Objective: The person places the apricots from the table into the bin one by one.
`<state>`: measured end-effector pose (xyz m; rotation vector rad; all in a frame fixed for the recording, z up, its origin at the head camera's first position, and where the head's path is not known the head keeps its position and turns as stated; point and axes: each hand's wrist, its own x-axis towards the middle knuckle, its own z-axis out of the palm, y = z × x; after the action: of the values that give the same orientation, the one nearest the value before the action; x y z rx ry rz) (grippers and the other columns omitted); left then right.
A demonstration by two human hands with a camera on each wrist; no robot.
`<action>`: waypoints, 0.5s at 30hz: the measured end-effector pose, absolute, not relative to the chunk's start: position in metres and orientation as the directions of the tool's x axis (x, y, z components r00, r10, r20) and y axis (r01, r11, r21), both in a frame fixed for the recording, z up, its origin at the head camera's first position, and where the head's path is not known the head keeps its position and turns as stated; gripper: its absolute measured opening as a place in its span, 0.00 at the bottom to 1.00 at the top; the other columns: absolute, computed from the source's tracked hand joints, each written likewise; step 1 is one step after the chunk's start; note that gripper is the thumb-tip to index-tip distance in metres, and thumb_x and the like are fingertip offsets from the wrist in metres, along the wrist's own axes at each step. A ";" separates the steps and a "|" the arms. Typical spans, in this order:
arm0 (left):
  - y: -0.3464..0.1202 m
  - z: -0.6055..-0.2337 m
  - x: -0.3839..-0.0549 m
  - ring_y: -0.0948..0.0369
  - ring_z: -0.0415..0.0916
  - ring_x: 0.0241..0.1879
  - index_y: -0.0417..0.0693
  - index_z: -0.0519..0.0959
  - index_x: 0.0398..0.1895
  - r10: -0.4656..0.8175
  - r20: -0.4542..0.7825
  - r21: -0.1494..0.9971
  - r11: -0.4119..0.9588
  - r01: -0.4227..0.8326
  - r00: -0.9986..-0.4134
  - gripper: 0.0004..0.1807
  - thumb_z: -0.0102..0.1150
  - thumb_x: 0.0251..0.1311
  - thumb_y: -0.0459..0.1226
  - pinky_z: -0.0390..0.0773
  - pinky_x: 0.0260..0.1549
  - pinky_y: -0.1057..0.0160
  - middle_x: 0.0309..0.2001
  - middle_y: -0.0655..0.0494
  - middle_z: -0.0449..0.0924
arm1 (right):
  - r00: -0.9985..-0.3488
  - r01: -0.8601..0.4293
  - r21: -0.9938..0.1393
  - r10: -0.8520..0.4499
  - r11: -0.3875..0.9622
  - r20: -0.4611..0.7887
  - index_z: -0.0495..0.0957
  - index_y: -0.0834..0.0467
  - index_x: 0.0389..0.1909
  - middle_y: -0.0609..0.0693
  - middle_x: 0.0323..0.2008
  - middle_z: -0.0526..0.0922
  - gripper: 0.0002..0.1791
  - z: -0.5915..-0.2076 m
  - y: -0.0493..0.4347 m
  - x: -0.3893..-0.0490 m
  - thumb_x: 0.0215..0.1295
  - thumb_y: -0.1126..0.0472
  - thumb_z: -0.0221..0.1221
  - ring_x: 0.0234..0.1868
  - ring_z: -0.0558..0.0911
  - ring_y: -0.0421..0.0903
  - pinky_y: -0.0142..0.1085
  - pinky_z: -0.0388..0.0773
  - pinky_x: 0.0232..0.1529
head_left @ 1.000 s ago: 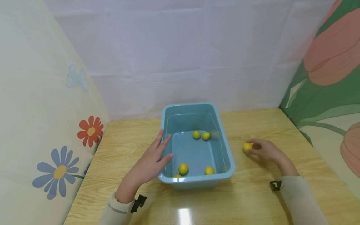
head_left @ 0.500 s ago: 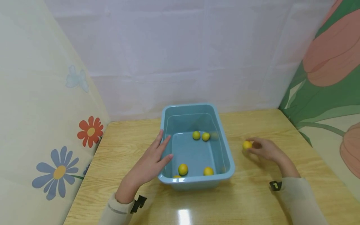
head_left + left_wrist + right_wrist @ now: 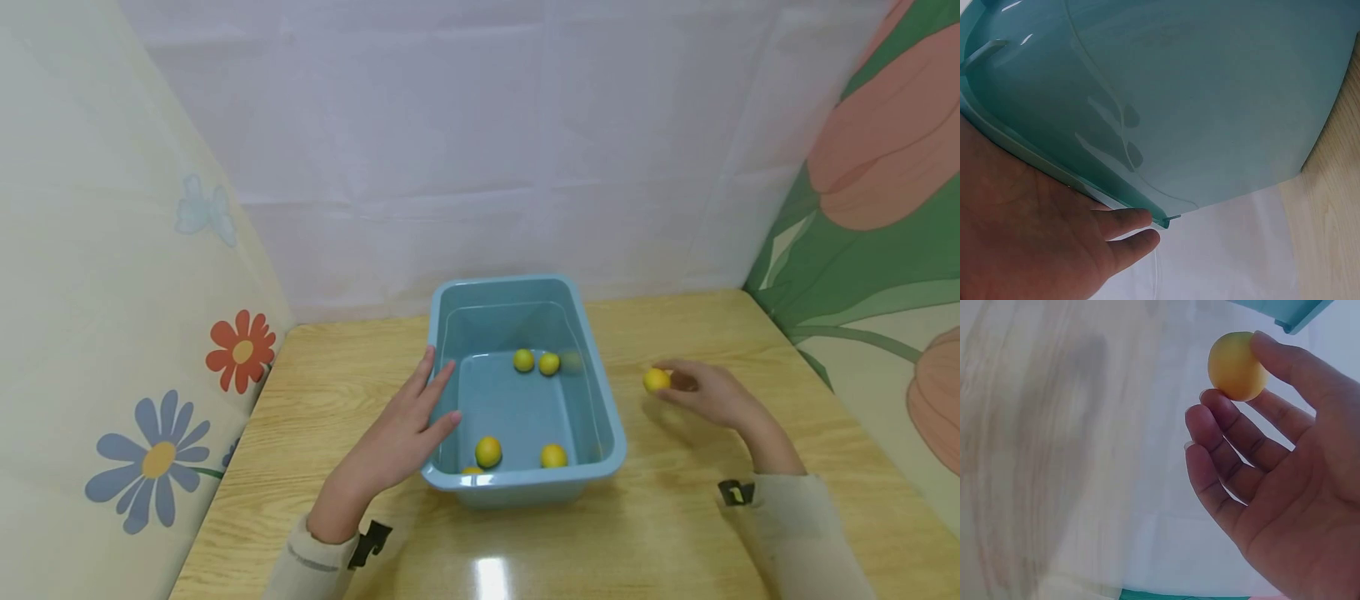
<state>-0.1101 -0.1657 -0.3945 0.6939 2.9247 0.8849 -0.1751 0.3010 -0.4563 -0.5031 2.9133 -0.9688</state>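
Note:
A light blue plastic basin (image 3: 525, 477) stands on the wooden table with several small yellow citrus fruits inside. Two of them, one being the greenish fruit (image 3: 523, 360), lie toward its far end; the rest sit near its front wall, one mostly hidden by the rim. My left hand (image 3: 405, 433) rests spread over the basin's left rim, fingers straight. To the right of the basin, my right hand (image 3: 708, 392) pinches a small citrus fruit (image 3: 1235, 365) between thumb and fingertips. That fruit is orange-yellow with a green tinge on top, held above the table.
A white cloth (image 3: 450, 150) hangs behind the table. Flower-printed panels stand at both sides, the right panel (image 3: 885, 250) bearing large pink tulips. The wooden tabletop (image 3: 337, 375) extends around the basin.
My right hand has lifted the citrus fruit slightly up off the table. One fruit at the basin's front right has rolled a little to the left. My left hand stays put.

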 end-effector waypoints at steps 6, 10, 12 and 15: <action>-0.165 -0.395 -0.110 0.44 0.38 0.80 0.50 0.49 0.82 0.416 0.131 0.528 0.739 0.418 -0.900 0.39 0.45 0.77 0.56 0.55 0.70 0.34 0.83 0.52 0.30 | -0.948 -0.292 -0.594 -0.309 0.750 0.076 0.77 0.62 0.64 0.62 0.49 0.84 0.27 -0.447 0.296 -0.172 0.71 0.50 0.63 0.47 0.82 0.55 0.53 0.80 0.47; -0.165 -0.395 -0.110 0.44 0.38 0.80 0.50 0.50 0.82 0.418 0.132 0.526 0.739 0.421 -0.899 0.40 0.43 0.76 0.59 0.55 0.70 0.33 0.83 0.52 0.30 | -0.943 -0.304 -0.596 -0.323 0.743 0.079 0.76 0.63 0.65 0.61 0.48 0.84 0.28 -0.439 0.292 -0.169 0.72 0.50 0.62 0.46 0.82 0.54 0.51 0.80 0.45; -0.165 -0.395 -0.110 0.44 0.38 0.80 0.51 0.49 0.82 0.417 0.127 0.526 0.741 0.418 -0.900 0.40 0.42 0.76 0.59 0.55 0.70 0.34 0.83 0.52 0.30 | -0.940 -0.313 -0.596 -0.330 0.739 0.085 0.76 0.62 0.65 0.60 0.47 0.84 0.28 -0.435 0.290 -0.167 0.72 0.51 0.62 0.45 0.82 0.53 0.50 0.80 0.45; -0.165 -0.394 -0.110 0.45 0.38 0.80 0.52 0.49 0.82 0.416 0.121 0.528 0.742 0.413 -0.901 0.40 0.41 0.76 0.60 0.55 0.70 0.34 0.83 0.53 0.29 | -0.936 -0.324 -0.602 -0.338 0.730 0.095 0.76 0.62 0.65 0.57 0.46 0.84 0.27 -0.430 0.287 -0.165 0.72 0.51 0.62 0.45 0.81 0.52 0.50 0.80 0.45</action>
<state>-0.1102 -0.1650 -0.3938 0.6966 2.9273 0.8850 -0.1649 0.2870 -0.4297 -0.5556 2.9023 -1.0043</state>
